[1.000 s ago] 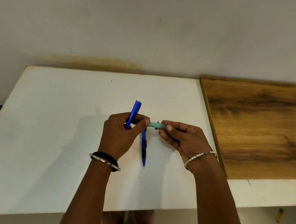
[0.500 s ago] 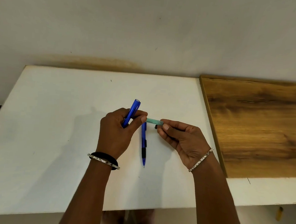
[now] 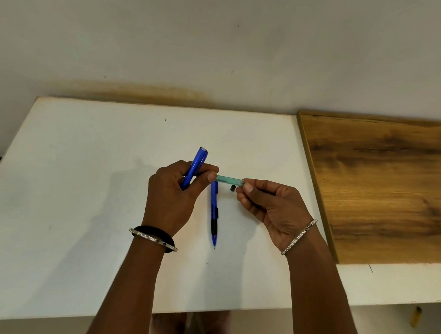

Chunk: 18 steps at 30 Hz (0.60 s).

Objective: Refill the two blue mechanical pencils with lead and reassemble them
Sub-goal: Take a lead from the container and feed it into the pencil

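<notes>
Head view: a white rectangular tabletop is adjoined at the right by a brown wood-grain board. One blue plastic mechanical pencil is gripped, tilted, in the curled left hand. A second blue mechanical pencil lies on the tabletop between the hands. A translucent green lead tube is pinched at its ends by the left hand and the right hand. A small black cap is seen just below the tube.

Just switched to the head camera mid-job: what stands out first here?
Both hands meet above the white table: the left hand grips a blue plastic mechanical pencil tilted upward, the right hand pinches a slim translucent teal lead tube level between them. A second blue mechanical pencil lies on the table beneath, beside a small black cap.
</notes>
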Motion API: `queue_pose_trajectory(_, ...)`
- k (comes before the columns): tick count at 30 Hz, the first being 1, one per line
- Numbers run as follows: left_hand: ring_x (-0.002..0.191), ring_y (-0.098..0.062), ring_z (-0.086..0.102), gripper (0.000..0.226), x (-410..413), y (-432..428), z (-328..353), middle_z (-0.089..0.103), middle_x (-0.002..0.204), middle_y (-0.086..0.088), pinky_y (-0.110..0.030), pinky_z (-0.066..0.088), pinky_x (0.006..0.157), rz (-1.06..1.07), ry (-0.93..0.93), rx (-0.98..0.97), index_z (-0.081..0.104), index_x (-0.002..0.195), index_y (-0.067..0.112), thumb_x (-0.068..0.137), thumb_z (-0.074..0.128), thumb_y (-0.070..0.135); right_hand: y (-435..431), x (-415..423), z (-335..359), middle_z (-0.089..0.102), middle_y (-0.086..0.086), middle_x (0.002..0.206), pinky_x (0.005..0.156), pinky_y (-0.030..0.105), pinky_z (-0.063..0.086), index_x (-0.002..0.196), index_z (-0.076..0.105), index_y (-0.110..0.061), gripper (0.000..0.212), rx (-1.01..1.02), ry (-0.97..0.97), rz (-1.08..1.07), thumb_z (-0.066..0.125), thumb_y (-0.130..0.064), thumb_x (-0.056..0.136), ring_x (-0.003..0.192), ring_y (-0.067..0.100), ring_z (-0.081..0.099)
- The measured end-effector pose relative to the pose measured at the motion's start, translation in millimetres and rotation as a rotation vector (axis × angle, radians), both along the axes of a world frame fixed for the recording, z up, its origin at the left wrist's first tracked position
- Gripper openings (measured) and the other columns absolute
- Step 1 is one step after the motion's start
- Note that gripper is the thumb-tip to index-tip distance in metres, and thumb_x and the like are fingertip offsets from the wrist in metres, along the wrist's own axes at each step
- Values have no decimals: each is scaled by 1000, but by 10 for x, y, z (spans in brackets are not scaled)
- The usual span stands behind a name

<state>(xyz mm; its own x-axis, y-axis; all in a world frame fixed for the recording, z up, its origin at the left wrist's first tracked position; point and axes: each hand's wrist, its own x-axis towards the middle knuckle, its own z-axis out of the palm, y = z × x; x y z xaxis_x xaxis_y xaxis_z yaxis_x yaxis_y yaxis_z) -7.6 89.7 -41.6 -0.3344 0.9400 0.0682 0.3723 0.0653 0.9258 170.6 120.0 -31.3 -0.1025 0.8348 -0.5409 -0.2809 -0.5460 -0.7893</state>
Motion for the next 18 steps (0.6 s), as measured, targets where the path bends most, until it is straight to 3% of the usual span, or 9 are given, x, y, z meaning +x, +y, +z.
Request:
queue_pose_trajectory(7, 62, 8, 52, 18, 19, -8, 30, 62, 71, 12, -3, 38, 61, -45, 121, 55, 77, 100, 17, 85, 70, 26, -2, 4, -27, 71, 26, 101, 74, 26, 61, 101, 69, 6, 18, -5, 19, 23, 62, 9, 84, 74, 21, 73)
queue_pose_trajectory(13, 72, 5, 55, 19, 31, 3, 15, 63, 78, 9, -2, 38, 66, -77, 209, 83, 75, 103, 22, 87, 68, 27, -4, 12, -41, 70, 28, 103, 73, 27, 61, 102, 69, 7, 20, -18, 16, 35, 62, 11, 84, 77, 24, 73)
queue_pose_trajectory(18, 70, 2, 54, 19, 31, 8, 24, 63, 78, 8, -4, 39, 66, -67, 208, 72, 75, 104, 23, 87, 67, 29, -2, 20, -31, 71, 27, 103, 72, 25, 60, 101, 70, 6, 20, -5, 22, 39, 63, 10, 83, 78, 24, 73)
